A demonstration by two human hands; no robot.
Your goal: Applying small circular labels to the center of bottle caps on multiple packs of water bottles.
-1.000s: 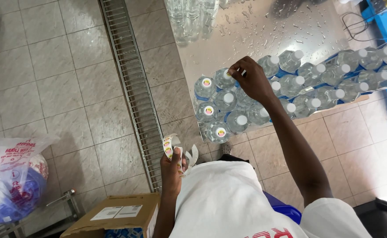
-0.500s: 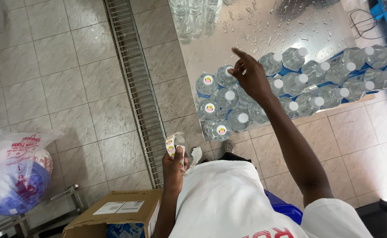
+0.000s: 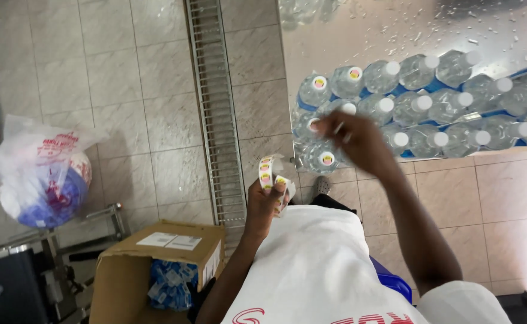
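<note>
Since half a second ago the right hand [image 3: 359, 139] pulled back off the far caps and now hovers blurred over the near corner of the water bottles [image 3: 419, 108], so can't tell its finger spread. Four caps show round stickers. Left hand [image 3: 265, 204] pinches one sticker strip [image 3: 267, 171], curling up just above its fingers, well short of the bottles.

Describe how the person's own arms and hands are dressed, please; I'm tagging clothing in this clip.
Both arms are bare from above the elbow down. The left hand and right hand wear no gloves. No watch or ring shows, though the right hand is blurred. A white short-sleeved shirt with red lettering covers the torso.
</note>
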